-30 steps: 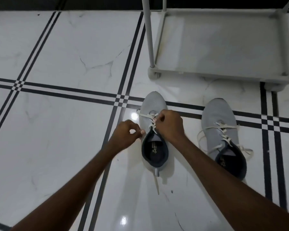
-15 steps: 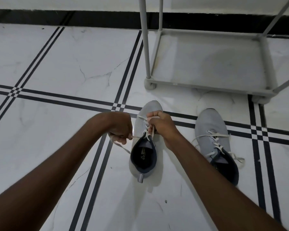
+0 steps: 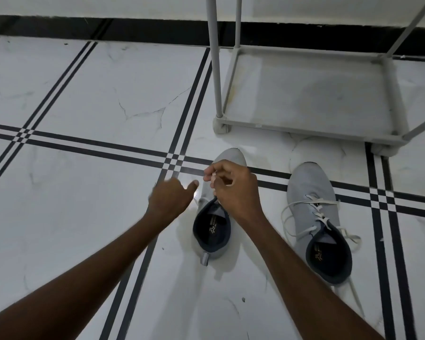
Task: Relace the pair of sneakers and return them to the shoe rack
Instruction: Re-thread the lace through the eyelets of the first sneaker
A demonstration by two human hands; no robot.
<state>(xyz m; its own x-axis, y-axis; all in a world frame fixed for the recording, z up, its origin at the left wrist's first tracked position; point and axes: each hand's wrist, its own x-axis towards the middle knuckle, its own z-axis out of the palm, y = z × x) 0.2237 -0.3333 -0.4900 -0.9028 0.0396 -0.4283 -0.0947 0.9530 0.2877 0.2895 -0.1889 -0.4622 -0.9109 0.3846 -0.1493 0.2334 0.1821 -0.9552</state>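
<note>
Two grey sneakers with dark linings stand on the tiled floor, toes toward the rack. My right hand (image 3: 233, 190) hovers over the lace area of the left sneaker (image 3: 210, 231), fingertips pinched on a bit of white lace. My left hand (image 3: 169, 197) is blurred, just left of that shoe, fingers curled and thumb pointing at it; a thin strip of lace shows by it, but the grip is hidden. The right sneaker (image 3: 312, 192) stands apart, its white lace (image 3: 290, 212) loose and trailing on the floor. The grey shoe rack (image 3: 304, 130) stands beyond the shoes.
The rack's lowest shelf (image 3: 317, 94) is bare, with thin posts (image 3: 215, 69) rising at its corners. A black skirting (image 3: 108, 28) runs along the wall behind. White marble tiles with black double lines spread to the left.
My left hand has swung from pulling the lace out leftward to close beside the shoe. My right hand has risen slightly over the laces. The camera has tilted up.
</note>
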